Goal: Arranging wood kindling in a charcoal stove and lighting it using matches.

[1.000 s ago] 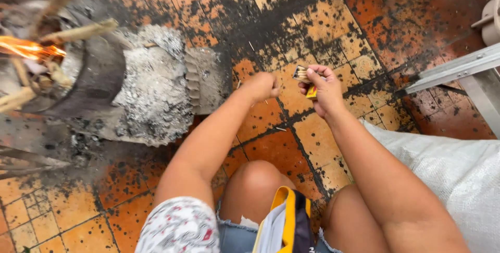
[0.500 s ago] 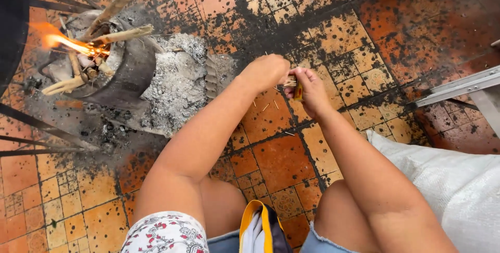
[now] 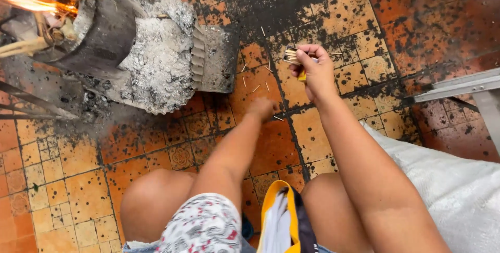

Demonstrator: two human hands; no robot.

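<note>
My right hand (image 3: 314,69) is raised over the tiled floor and holds a small yellow matchbox (image 3: 297,60) with a bunch of matchsticks sticking out of it. My left hand (image 3: 262,108) is lower, down at the floor, with its fingers curled among several loose matchsticks (image 3: 255,87) scattered on the orange tiles. What the left fingers pinch is hidden.
A sooty charcoal stove (image 3: 91,29) burns sticks with a flame (image 3: 31,3) at the upper left, beside a heap of grey ash (image 3: 159,55). A metal frame leg (image 3: 458,89) stands at the right. A white sack (image 3: 458,190) lies by my right leg.
My hands were together at the matchbox; now the left hand has dropped to the floor and matchsticks lie scattered on the tiles. The right hand stays up with the box.
</note>
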